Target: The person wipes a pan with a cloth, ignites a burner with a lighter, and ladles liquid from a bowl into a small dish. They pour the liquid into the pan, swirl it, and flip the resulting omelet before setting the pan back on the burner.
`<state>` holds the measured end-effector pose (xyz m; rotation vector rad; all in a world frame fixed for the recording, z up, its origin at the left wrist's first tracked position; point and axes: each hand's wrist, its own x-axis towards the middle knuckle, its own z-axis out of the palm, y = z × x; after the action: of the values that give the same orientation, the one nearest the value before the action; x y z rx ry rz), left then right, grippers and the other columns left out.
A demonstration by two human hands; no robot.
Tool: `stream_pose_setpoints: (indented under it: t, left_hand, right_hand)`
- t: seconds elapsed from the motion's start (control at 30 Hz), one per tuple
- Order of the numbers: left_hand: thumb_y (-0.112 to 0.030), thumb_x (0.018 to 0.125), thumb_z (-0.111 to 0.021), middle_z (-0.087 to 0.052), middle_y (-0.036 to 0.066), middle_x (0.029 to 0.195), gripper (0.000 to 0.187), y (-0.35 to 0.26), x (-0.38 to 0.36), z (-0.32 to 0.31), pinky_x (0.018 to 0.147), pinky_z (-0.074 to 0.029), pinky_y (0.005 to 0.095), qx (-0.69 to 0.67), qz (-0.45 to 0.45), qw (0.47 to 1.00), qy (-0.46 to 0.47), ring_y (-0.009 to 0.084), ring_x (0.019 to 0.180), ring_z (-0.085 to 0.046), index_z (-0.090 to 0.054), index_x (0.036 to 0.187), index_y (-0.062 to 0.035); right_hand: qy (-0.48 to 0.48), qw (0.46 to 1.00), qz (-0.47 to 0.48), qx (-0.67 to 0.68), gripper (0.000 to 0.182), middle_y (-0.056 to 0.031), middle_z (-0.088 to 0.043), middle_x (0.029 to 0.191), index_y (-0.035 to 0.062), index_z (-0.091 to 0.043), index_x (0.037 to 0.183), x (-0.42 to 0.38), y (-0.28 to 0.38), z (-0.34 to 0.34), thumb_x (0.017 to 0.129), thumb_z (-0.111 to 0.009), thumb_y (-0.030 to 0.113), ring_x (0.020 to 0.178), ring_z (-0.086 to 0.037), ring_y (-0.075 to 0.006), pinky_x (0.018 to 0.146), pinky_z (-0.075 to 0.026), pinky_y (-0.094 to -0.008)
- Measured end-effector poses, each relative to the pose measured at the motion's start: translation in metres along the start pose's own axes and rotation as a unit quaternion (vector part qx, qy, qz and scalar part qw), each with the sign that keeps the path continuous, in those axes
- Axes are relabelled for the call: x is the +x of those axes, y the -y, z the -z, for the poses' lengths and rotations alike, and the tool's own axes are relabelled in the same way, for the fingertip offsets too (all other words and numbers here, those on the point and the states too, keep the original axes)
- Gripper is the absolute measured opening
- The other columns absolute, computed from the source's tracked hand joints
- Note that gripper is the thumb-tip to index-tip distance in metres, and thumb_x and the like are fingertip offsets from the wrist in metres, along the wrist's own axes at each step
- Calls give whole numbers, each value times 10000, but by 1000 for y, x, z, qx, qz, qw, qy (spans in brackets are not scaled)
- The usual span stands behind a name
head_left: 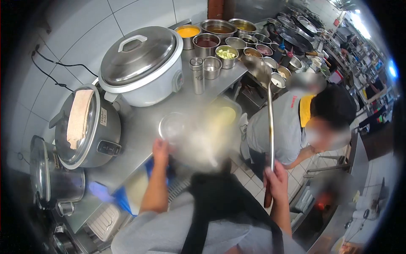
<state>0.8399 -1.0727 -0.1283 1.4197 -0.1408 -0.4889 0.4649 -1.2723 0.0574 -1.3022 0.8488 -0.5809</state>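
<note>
From my remote seat I count two large cookers, one white [146, 76] and one grey with one folded cloth [80, 114] on its lid, along the counter [139, 142], plus one co-worker [279, 122] at about one o'clock in my view. My right grip [277, 180] is closed around the handle of one long ladle [271, 127], whose shaft and head reach away from it toward twelve o'clock. My left grip [160, 148] is by the near edge of one round bowl [172, 126] at its one o'clock, but blur keeps me from telling whether it is open or closed.
</note>
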Motion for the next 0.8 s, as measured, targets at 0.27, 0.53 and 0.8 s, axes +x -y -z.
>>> stream_pose_setpoints:
  t: [0.27,0.53,0.8]
  left_hand:
    - [-87,900,-549,-598,90,811,95,-20,-47,-16,620,-584,338,-97,-11,985,-142,191,661,-633,-456,909,-71]
    - [-87,901,-547,-593,76,854,99,-42,-118,8,623,-582,338,-79,-75,956,-272,188,682,-639,-451,921,-82]
    - [-86,895,-546,-591,51,883,91,-107,-146,39,629,-579,313,-29,-133,937,-321,154,716,-628,-466,937,-94]
  right_hand:
    - [110,991,78,14,230,6,-508,644,0,-542,1081,219,73,-68,872,-563,93,433,-471,-71,380,-372,-218]
    - [170,982,73,-50,228,-42,-575,687,5,-552,1023,381,122,-133,849,-583,149,477,-527,-114,432,-421,-263]
    - [198,970,96,-100,111,-84,-590,683,-7,-561,851,468,124,-198,820,-596,93,506,-555,-149,466,-451,-289]
